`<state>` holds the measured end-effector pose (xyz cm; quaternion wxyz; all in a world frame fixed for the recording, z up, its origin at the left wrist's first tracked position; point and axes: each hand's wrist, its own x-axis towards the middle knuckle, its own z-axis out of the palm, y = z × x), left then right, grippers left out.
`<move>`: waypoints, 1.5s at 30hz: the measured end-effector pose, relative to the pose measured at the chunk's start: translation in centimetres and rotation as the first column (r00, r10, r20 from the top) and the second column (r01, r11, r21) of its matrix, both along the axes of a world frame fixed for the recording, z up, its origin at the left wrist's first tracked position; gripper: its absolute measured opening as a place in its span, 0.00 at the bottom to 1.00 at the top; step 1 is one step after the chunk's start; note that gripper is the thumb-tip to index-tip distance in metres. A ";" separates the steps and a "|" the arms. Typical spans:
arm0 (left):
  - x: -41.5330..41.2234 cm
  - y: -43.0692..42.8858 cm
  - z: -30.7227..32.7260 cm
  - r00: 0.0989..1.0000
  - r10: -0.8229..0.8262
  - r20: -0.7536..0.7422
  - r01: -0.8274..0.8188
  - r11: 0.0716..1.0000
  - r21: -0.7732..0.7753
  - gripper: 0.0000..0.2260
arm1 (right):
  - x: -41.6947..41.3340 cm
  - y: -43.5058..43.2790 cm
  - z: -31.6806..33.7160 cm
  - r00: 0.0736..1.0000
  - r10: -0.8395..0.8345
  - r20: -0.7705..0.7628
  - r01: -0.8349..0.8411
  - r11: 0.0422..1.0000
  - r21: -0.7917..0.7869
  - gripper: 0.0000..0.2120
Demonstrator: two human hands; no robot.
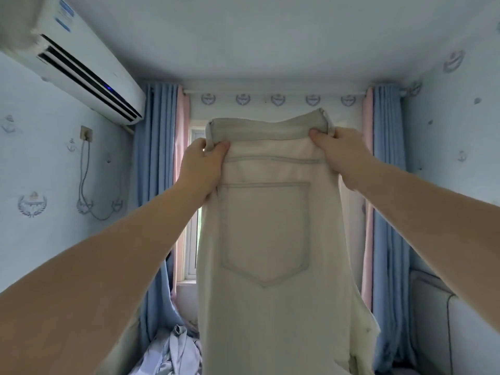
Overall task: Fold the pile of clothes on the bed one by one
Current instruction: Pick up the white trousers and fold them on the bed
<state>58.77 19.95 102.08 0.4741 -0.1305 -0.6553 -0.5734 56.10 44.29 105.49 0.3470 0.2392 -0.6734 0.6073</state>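
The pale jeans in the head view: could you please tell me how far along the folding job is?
Done: no folded garment is visible. In hand: the left hand and right hand pinch the waistband of the pale jeans, which hang with one back pocket showing, seemingly doubled lengthwise. Left: folding them down, then the crumpled clothes below.

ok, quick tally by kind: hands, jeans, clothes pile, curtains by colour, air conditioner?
hands, left hand and right hand, both gripping the waistband: 2
jeans: 1
clothes pile: 1
blue curtains: 2
pink curtains: 2
air conditioner: 1
total: 9
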 end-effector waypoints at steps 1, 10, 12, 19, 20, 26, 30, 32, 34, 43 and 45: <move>0.6 0.4 0.2 1.000 0.004 -0.001 -0.004 1.000 -0.010 0.14 | 0.8 0.4 0.2 1.000 -0.009 -0.011 0.009 1.000 0.001 0.19; -0.3 1.9 -2.1 0.996 -0.016 0.084 0.017 1.000 -0.008 0.16 | 0.7 1.8 -1.4 0.999 -0.038 0.036 0.037 0.999 0.026 0.18; -2.3 1.3 -4.0 0.993 -0.020 0.117 0.022 1.000 -0.015 0.14 | -1.8 1.3 -3.0 0.996 -0.044 0.078 0.041 0.998 0.040 0.19; -14.7 -2.3 -12.7 0.960 -0.016 0.279 0.018 1.000 -0.004 0.15 | -15.4 -1.9 -11.6 0.959 -0.062 0.278 0.038 0.995 0.093 0.23; -16.9 -3.0 -14.4 0.950 -0.017 0.312 0.020 1.000 -0.007 0.15 | -17.7 -2.5 -13.3 0.948 -0.070 0.310 0.038 0.994 0.107 0.21; -31.2 -8.0 -28.7 0.844 -0.082 0.529 0.076 0.997 0.035 0.09 | -32.6 -6.7 -27.3 0.831 -0.144 0.537 0.018 0.972 0.234 0.19; -40.1 -11.4 -42.4 0.731 -0.072 0.679 0.087 0.996 0.012 0.15 | -42.2 -9.8 -40.9 0.702 -0.273 0.658 0.000 0.924 0.384 0.19; -44.1 -13.0 -50.2 0.652 -0.066 0.755 0.098 0.995 0.002 0.07 | -46.6 -11.2 -48.8 0.627 -0.327 0.707 -0.009 0.904 0.427 0.24; -47.7 -14.5 -57.7 0.583 -0.045 0.812 0.085 0.996 -0.006 0.05 | -50.1 -12.6 -56.3 0.557 -0.363 0.747 0.008 0.902 0.432 0.29; -60.3 -16.0 -79.4 0.460 -0.172 0.871 0.072 0.985 0.157 0.24 | -61.3 -18.0 -77.4 0.384 -0.004 0.923 -0.134 0.989 0.060 0.20; -60.7 -15.8 -82.8 0.402 -0.151 0.903 0.174 0.981 0.086 0.36 | -61.4 -18.0 -80.6 0.345 0.074 0.936 -0.227 0.974 0.006 0.39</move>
